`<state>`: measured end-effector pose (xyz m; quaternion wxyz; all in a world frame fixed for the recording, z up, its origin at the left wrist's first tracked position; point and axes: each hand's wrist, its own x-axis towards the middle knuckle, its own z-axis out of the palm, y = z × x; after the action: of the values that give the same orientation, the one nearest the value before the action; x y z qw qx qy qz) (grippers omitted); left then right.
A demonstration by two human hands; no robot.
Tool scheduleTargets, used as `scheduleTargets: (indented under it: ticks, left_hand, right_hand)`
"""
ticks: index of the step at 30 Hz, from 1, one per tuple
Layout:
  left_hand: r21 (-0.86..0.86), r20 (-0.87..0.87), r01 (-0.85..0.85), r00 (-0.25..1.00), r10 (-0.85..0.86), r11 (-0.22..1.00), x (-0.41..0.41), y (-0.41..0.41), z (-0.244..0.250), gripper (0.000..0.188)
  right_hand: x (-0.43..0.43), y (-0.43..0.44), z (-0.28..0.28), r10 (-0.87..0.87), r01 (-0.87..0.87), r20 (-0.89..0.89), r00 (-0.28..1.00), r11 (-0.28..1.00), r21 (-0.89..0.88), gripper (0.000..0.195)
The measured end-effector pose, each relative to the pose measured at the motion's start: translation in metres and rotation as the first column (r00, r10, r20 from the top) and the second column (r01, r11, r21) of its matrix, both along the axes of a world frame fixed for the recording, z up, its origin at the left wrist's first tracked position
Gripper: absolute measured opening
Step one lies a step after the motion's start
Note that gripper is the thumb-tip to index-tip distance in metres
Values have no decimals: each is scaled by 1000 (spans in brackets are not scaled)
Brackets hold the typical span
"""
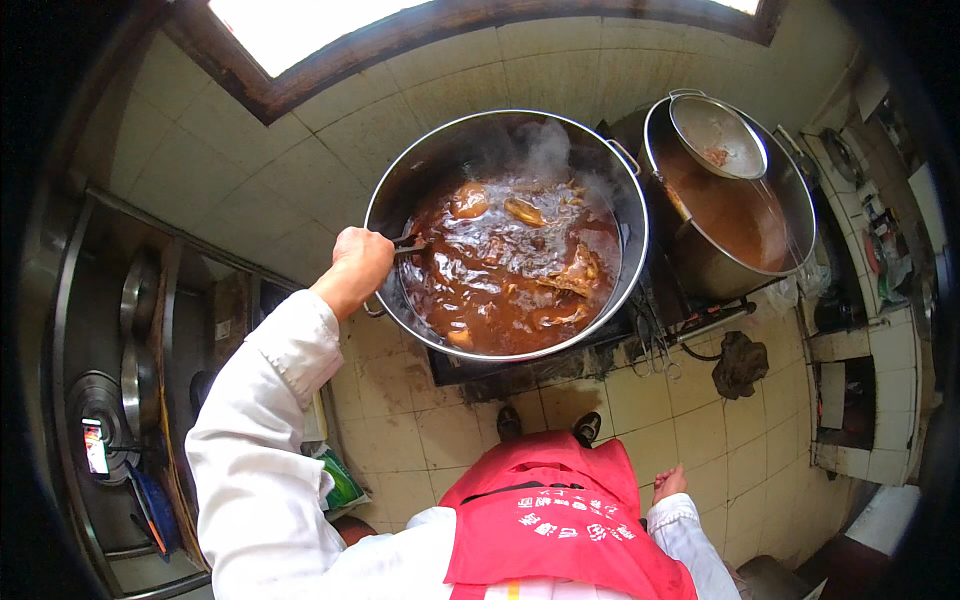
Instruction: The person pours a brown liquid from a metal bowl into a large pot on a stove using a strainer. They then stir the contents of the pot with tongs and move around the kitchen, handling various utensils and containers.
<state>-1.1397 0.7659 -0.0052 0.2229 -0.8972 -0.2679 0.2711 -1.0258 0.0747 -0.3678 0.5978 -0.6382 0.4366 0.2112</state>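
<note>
My left hand (362, 259) grips the dark handle of a utensil (410, 247) at the left rim of a large metal stockpot (506, 112). The utensil's far end is hidden in the reddish-brown broth (487, 292), so its kind cannot be told. Steam rises from the bubbling liquid. Chunks of meat (576, 274) show at the surface, along with a rounded pale-brown piece (469, 201) and a yellowish one (525, 211). Low at my right side hangs my right hand (669, 484), its fingers loosely curled, with no object visible in it.
A second stockpot (757, 247) of brown liquid stands right, with a mesh strainer (724, 139) across its rim. Scissors-like tongs (656, 341) hang off the stove front. A dark rag (740, 365) lies on the tiled floor (652, 405). Metal shelving (169, 315) flanks the left.
</note>
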Motion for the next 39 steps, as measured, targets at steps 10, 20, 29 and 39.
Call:
scheduleTargets:
  ticks: [10, 20, 29, 39]
  left_hand:
    - [-78, -129, -94, 988, 83, 993, 25, 17, -68, 20]
    - [-57, 11, -109, 994, 110, 992, 18, -2, 42, 32]
    - [209, 274, 81, 952, -138, 975, 39, 6, -78, 39]
    - [-155, 195, -91, 973, 121, 984, 71, 47, -86, 26]
  right_hand:
    - [-6, -9, 3, -30, 31, -8, 1000, 999, 16, 36]
    - [-18, -31, -5, -101, 97, -63, 993, 993, -72, 35]
    - [-1, 10, 13, -68, 68, -1, 998, 998, 18, 33]
    - [-20, -15, 10, -107, 107, 12, 994, 994, -26, 33]
